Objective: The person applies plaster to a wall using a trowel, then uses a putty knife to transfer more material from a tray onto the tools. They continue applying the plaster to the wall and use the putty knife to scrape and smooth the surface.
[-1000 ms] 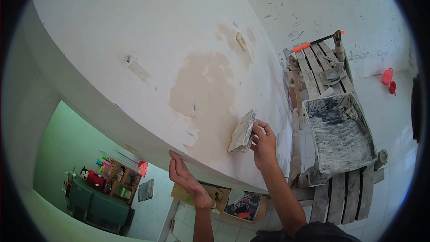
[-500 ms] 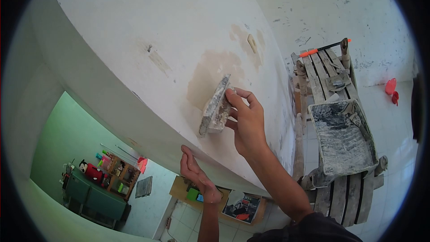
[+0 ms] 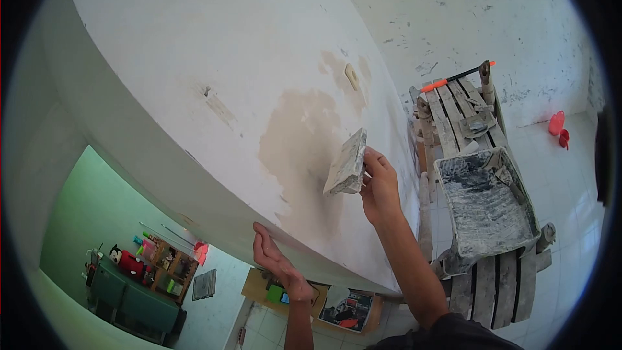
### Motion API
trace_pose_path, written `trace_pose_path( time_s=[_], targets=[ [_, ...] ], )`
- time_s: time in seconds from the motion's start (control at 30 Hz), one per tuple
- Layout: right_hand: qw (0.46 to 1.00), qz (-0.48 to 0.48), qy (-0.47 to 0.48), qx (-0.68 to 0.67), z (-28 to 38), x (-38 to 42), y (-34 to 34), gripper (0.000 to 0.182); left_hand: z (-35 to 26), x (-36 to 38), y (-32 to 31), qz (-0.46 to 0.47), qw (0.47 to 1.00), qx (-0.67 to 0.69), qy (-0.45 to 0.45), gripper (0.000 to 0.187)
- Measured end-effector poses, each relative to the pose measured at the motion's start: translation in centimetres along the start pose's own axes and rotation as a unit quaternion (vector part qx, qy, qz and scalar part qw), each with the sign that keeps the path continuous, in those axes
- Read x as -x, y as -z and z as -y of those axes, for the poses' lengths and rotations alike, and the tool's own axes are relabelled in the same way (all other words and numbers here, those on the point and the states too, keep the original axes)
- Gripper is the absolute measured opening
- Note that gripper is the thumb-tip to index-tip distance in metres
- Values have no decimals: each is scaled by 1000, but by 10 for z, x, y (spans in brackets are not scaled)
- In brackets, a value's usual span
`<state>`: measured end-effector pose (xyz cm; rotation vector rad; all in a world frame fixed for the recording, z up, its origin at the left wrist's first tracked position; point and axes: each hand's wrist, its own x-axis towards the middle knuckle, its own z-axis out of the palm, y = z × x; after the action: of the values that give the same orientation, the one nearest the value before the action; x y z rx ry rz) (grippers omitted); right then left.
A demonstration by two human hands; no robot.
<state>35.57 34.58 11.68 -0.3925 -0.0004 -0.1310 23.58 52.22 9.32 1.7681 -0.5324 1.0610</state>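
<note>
My right hand [image 3: 379, 185] grips a plaster-caked trowel [image 3: 348, 163] and presses its blade against the white wall [image 3: 214, 45], on the right part of a damp tan patch [image 3: 304, 142]. My left hand [image 3: 272, 259] rests flat on the lower edge of that wall, fingers together, holding nothing. A smaller tan patch with a light switch plate [image 3: 350, 75] lies higher up on the wall.
A plaster-smeared mixing tray [image 3: 486, 204] sits on a wooden plank scaffold [image 3: 483, 279] to my right, with small tools [image 3: 478, 122] and an orange-handled tool [image 3: 453, 78] at its far end. Red objects [image 3: 558, 124] lie on the tiled floor. Below the opening is a green room with shelves [image 3: 168, 266].
The trowel went up and left across the patch half a second ago, then came back down and right to near its first spot. The left hand stayed on the wall edge.
</note>
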Motion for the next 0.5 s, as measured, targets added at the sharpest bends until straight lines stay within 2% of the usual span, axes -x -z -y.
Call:
trace_pose_path(
  time_s=[0.07, 0.23, 0.33, 0.43, 0.5],
  targets=[
    [998, -16, -34, 41, -12, -5, 3, 36, 2, 1, 1, 1, 1000, -1, -3, 98],
    [997, 8, -21, 71, -18, -15, -16, 42, 4, 0, 2, 6, 1000, -7, -21, 99],
    [997, 16, -21, 79, -6, -18, -43, 35, 4, 1, 3, 6, 1000, -20, -4, 97],
    [996, 51, -7, 78, 11, -24, -82, 35, 6, 2, 1, 0, 1000, -27, 4, 102],
    [993, 100, -4, 62, 28, -26, -109, 34, 3, 0, -1, -1, 999, -45, -9, 93]
  ],
)
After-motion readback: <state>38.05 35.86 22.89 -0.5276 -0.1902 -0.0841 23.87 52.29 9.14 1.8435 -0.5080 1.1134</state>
